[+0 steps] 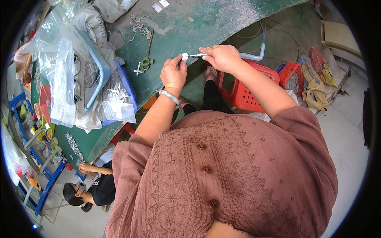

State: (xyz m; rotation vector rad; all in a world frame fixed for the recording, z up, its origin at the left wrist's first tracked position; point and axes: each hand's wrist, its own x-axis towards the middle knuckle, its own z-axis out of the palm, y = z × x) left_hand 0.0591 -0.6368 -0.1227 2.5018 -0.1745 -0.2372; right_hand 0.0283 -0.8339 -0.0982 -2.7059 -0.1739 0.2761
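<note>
My left hand [173, 74], with a pale bangle at its wrist, pinches a small white piece [185, 56] just past the green table's edge. My right hand [223, 58] grips a pen-shaped metal tool [197, 55], its tip at the white piece. Whether the tip touches is too small to tell. A translucent light-blue hose [254, 58] bends away on the right, in line with the tool. On the table left of my left hand lie olive-green rings [147, 62], a small white cross-shaped part [137, 69] and a thin brown rod [150, 42]. Several small curved grey pieces [137, 26] lie farther back.
Clear plastic bags and a blue tray [127, 85] of small parts crowd the green table [174, 23] at left. Red plastic baskets [249, 85] stand below my right arm, with sacks [314, 85] beyond. A co-worker [93, 188] sits at lower left, hands near small silvery parts [74, 146].
</note>
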